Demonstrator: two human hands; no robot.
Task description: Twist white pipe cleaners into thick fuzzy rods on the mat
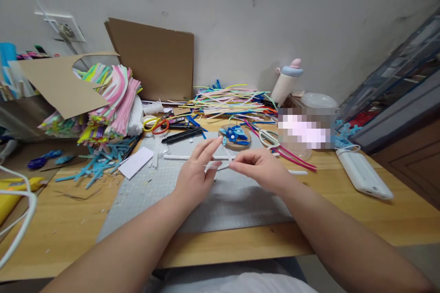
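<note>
Over the grey cutting mat my left hand and my right hand meet on a thin white pipe cleaner. My left thumb and fingers pinch its left part, with the index finger stretched forward. My right fingers pinch its right part. The piece is bent or crossed between the two hands. Another white pipe cleaner lies flat on the mat just beyond my left hand.
A blue flower piece lies on a round wooden disc behind my hands. Piles of coloured pipe cleaners and strips, scissors, cardboard, a bottle and a white power bank crowd the wooden table.
</note>
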